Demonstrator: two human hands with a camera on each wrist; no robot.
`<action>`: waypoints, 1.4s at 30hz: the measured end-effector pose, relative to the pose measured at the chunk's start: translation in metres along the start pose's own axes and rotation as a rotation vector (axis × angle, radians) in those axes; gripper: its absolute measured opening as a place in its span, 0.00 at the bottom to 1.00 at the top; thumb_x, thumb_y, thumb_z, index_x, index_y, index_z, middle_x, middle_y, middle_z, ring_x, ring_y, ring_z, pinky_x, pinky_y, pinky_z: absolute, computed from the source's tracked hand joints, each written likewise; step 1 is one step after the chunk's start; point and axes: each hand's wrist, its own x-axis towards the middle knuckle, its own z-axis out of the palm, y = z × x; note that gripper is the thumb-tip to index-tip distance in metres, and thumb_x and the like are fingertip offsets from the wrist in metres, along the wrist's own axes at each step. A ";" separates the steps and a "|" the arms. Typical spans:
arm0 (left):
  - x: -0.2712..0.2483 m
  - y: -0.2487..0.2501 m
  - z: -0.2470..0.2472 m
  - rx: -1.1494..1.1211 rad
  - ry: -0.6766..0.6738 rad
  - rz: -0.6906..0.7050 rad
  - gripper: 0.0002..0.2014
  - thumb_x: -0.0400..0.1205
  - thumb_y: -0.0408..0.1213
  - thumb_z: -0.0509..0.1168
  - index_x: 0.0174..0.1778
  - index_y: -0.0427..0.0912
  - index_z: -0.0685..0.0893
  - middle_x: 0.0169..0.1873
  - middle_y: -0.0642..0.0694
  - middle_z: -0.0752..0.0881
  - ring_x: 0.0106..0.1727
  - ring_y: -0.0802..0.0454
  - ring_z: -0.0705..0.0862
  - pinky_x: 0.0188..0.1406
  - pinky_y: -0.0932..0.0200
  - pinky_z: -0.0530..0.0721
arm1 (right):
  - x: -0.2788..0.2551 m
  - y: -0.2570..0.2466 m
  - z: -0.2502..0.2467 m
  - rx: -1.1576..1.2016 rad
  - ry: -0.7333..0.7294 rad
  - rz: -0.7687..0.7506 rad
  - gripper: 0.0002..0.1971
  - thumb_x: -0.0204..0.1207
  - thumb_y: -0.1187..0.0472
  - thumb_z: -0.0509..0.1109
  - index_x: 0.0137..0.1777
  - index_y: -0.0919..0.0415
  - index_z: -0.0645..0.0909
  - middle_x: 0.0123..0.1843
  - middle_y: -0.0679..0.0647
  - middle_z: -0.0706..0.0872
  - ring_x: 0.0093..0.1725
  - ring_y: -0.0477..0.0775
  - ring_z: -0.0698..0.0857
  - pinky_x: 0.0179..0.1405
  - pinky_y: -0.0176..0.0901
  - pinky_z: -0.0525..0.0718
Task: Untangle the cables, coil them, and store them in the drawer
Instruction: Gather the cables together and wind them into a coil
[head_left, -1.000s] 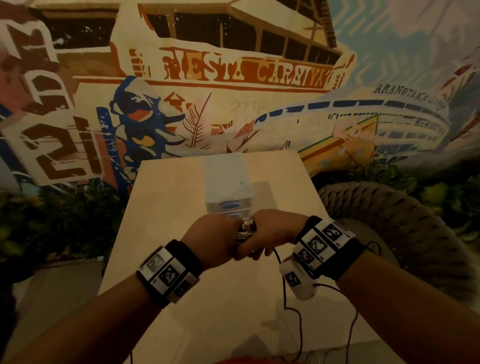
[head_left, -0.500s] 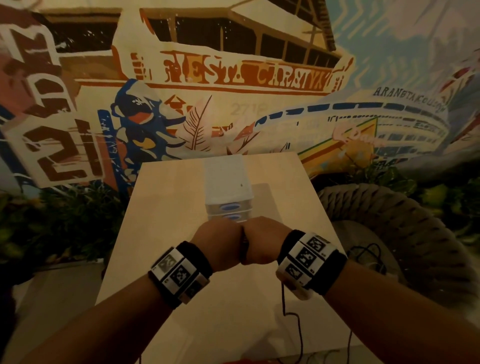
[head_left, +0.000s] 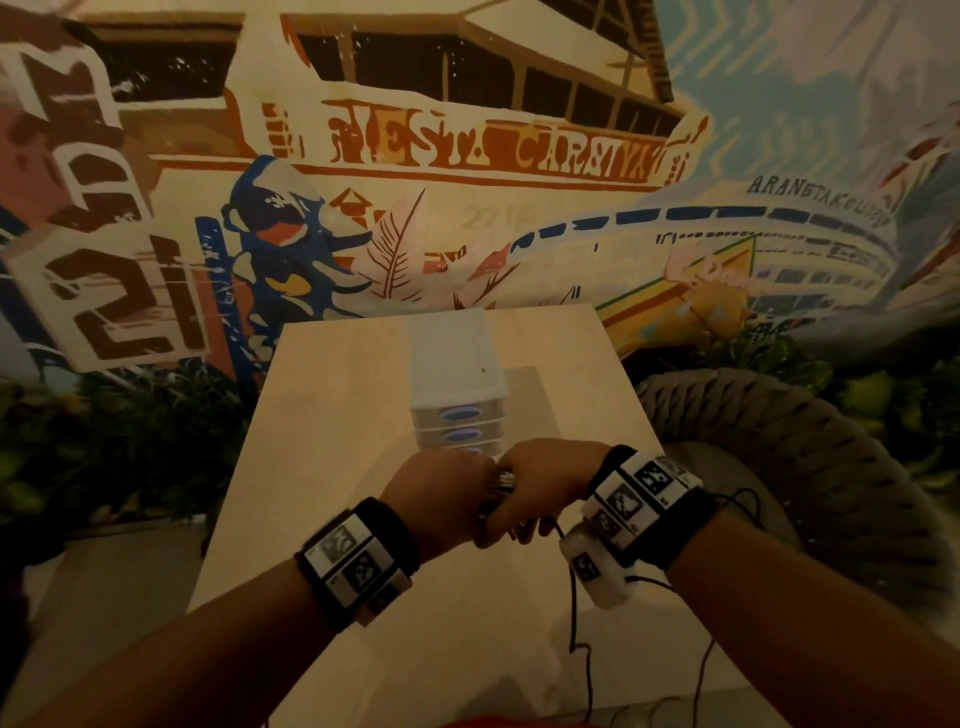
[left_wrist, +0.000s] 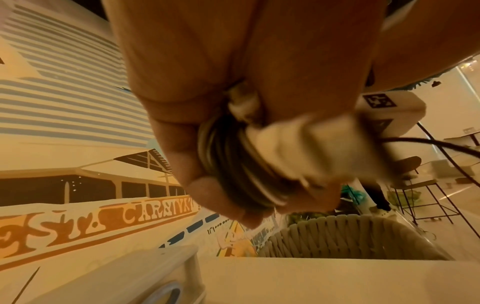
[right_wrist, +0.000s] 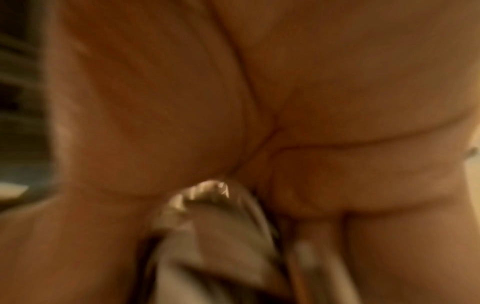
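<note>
Both hands meet above the table's middle, just in front of the white drawer unit (head_left: 457, 384), whose drawers are closed. My left hand (head_left: 441, 493) grips a small cable coil (head_left: 503, 480) of dark and pale loops. The left wrist view shows its fingers (left_wrist: 179, 160) curled round the cable coil (left_wrist: 226, 164), with a white connector (left_wrist: 244, 102) at the top. My right hand (head_left: 543, 480) holds the same coil from the right side. The right wrist view is a blurred palm with the cable bundle (right_wrist: 215, 218) in it. A thin black cable (head_left: 573, 597) hangs below the right hand.
The pale wooden table (head_left: 322, 467) runs away from me toward a painted mural wall. A woven wicker chair (head_left: 779, 441) stands close at its right side. Plants line the floor on the left. Bar stools (left_wrist: 428, 197) stand further off.
Half a second ago the fists were pressed together and hid the coil. Now the right hand has rolled and dropped slightly, and the coil shows between the hands again.
</note>
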 end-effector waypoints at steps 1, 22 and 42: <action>0.001 0.000 0.001 0.034 -0.005 0.004 0.15 0.78 0.52 0.69 0.58 0.53 0.88 0.49 0.54 0.91 0.47 0.52 0.90 0.47 0.55 0.89 | 0.000 -0.001 -0.002 0.040 -0.030 0.004 0.15 0.66 0.48 0.86 0.48 0.53 0.89 0.45 0.56 0.94 0.45 0.55 0.94 0.50 0.51 0.94; -0.030 -0.041 -0.014 -1.165 -0.071 -0.026 0.47 0.61 0.59 0.85 0.75 0.76 0.68 0.68 0.74 0.80 0.67 0.62 0.83 0.63 0.52 0.87 | -0.012 0.015 -0.007 0.258 0.153 -0.202 0.09 0.78 0.53 0.77 0.45 0.59 0.88 0.31 0.50 0.90 0.29 0.46 0.88 0.32 0.38 0.84; -0.017 -0.029 -0.053 -1.363 0.495 0.147 0.06 0.84 0.32 0.71 0.44 0.34 0.83 0.41 0.32 0.87 0.47 0.31 0.88 0.53 0.44 0.88 | -0.010 0.023 -0.004 0.418 -0.003 -0.299 0.08 0.85 0.57 0.70 0.56 0.58 0.88 0.30 0.48 0.80 0.29 0.48 0.78 0.34 0.41 0.79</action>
